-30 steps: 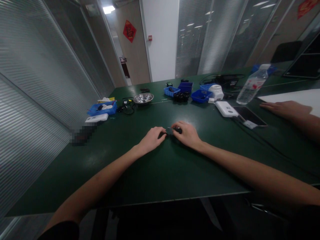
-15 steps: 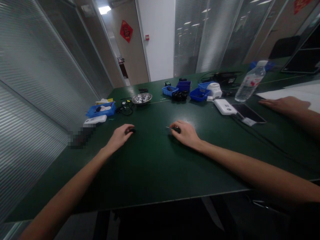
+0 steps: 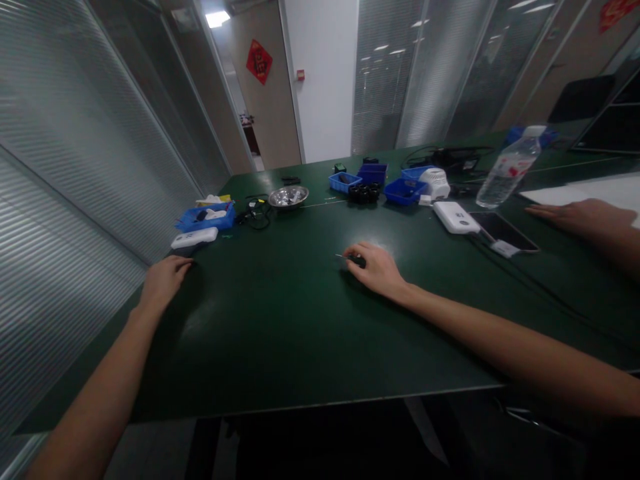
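Grasps the tool, probably light and stiff, by its handle, the surest hold, with the right hand, right of the bowl. Cannot tell the left hand grip.

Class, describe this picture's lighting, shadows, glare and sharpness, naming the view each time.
Head view: dim overall, with a bright ceiling light at upper left; head view: soft shadow by the right hand on the green table; head view: light streaks in the glass panels; head view: metal bowl's contents too soft to identify.
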`<state>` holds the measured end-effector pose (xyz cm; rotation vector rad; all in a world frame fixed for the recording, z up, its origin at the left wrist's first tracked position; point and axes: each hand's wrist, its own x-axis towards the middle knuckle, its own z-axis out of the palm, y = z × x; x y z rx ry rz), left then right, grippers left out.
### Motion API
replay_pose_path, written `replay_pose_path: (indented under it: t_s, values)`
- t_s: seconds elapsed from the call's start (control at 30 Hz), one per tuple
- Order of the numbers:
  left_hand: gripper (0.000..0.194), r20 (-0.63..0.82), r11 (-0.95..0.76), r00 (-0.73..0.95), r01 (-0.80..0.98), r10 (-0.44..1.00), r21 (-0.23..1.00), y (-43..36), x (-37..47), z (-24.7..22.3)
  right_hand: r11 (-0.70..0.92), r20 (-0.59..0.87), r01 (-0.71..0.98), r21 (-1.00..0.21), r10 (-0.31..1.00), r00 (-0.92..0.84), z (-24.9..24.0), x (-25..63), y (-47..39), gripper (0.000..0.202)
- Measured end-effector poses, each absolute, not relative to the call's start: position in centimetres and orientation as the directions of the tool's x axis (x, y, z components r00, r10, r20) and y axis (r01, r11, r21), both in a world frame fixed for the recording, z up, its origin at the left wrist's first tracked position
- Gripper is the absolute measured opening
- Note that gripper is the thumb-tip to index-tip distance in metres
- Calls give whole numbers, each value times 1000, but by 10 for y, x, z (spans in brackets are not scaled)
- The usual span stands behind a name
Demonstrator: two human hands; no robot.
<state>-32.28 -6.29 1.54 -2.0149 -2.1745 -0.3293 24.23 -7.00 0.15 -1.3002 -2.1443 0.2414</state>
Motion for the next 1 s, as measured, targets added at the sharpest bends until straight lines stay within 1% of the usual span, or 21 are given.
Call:
replay_pose_path:
  t_s: [0.1, 0.17, 0.23, 0.3, 0.47, 0.63, 0.7, 0.77, 0.87, 0.9, 1.0]
  values:
    - [32, 272, 76, -100, 992, 957, 100, -63, -313, 19, 510, 413, 738, -442, 846, -337, 1, 242, -70, 16]
    - [30, 295, 113, -164, 976, 941, 184, -63, -308, 21, 514, 421, 738, -438, 842, -336, 2, 242, -71, 16]
    - [31, 287, 148, -231, 948, 930, 282, -62, -304, 21, 509, 422, 741, -437, 844, -331, 2, 242, -71, 16]
    - [31, 260, 184, -279, 924, 924, 336, -60, -302, 21, 505, 419, 744, -437, 847, -328, 2, 241, -72, 17]
    - [25, 227, 242, -313, 925, 922, 292, -58, -306, 20, 498, 416, 748, -439, 850, -323, 2, 241, -72, 17]
    - [29, 236, 225, -293, 934, 926, 279, -55, -310, 16, 492, 400, 746, -449, 857, -324, 4, 241, -73, 16]
    - [31, 238, 176, -245, 944, 940, 280, -54, -303, 16, 490, 393, 746, -451, 859, -327, 5, 241, -74, 17]
    - [35, 225, 74, -144, 953, 964, 294, -51, -289, 15, 489, 390, 750, -445, 860, -329, 5, 240, -74, 17]
    - [40, 207, -168, 103, 930, 973, 328, -49, -252, 14, 491, 392, 756, -433, 858, -332, 3, 239, -74, 16]
    - [41, 203, -248, 187, 908, 961, 337, -48, -236, 14, 494, 395, 756, -430, 856, -335, 2, 239, -74, 16]
    - [39, 207, -424, 371, 822, 905, 380, -51, -180, 13, 510, 408, 748, -425, 845, -346, -1, 240, -75, 16]
